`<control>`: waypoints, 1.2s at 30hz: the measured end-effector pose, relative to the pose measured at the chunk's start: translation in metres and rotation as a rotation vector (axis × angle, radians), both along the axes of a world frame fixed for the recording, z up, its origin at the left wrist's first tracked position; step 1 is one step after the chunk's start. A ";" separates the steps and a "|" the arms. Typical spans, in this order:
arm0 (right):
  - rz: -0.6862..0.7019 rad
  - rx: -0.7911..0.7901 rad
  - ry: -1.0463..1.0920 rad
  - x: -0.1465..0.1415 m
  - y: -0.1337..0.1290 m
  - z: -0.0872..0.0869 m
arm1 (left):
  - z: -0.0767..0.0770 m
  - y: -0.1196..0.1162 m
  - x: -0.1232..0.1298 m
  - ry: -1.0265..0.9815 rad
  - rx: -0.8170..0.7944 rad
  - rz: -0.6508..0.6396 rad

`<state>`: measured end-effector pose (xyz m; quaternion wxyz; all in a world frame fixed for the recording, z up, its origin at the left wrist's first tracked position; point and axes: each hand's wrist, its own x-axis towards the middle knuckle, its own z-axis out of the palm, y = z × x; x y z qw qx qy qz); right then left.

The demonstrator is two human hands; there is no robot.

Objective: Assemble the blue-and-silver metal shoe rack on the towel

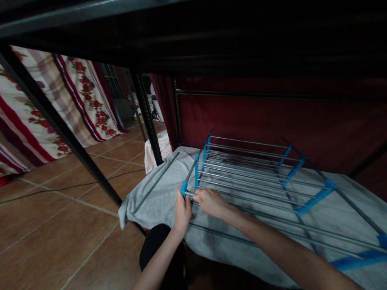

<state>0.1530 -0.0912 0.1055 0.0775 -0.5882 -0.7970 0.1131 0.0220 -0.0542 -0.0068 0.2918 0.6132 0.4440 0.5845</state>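
Rack (256, 173) of metal rods and blue brackets: lies on the grey cloth (166, 203) over the shelf, spanning from mid-shelf to the right end, near edge to back. Working spot is its near-left corner, close to the shelf's near edge.

Left hand (183, 210): fingers wrapped round the blue corner joint (184, 188). Right hand (211, 201): closed on the rod (190, 193) just beside that joint. Whether the rod is fully seated, cannot tell.

Progress, judged from how parts lie: most cross rods appear set in brackets toward the back, so much looks done. Near-left corner seems unfinished. Grey tube (155, 183) lies apart along the shelf's left end, apparently unattached. Near-right corner: fit unclear.

Further out: black post (148, 121) at the shelf's left, dark red curtain (272, 117) behind, tiled floor (75, 241) beyond the left end.
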 end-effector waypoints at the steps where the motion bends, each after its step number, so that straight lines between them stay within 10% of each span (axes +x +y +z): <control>1: -0.005 -0.011 0.013 0.001 0.000 0.000 | 0.000 0.000 0.000 -0.007 0.006 0.002; 9: -0.074 0.008 0.045 0.001 0.001 -0.002 | -0.001 0.001 0.000 0.019 -0.002 -0.002; 14: 0.018 0.313 0.084 -0.005 -0.040 -0.004 | 0.003 0.002 -0.009 0.035 -0.014 -0.087; 21: -0.031 0.355 0.084 0.028 -0.111 -0.089 | -0.032 0.001 -0.027 -0.028 -0.131 -0.178; 27: -0.179 0.372 -0.071 0.055 -0.086 -0.115 | -0.069 -0.006 -0.023 0.002 -0.221 -0.177; 36: -0.061 0.251 -0.012 0.005 -0.026 -0.094 | -0.060 0.009 -0.014 -0.031 -0.159 -0.136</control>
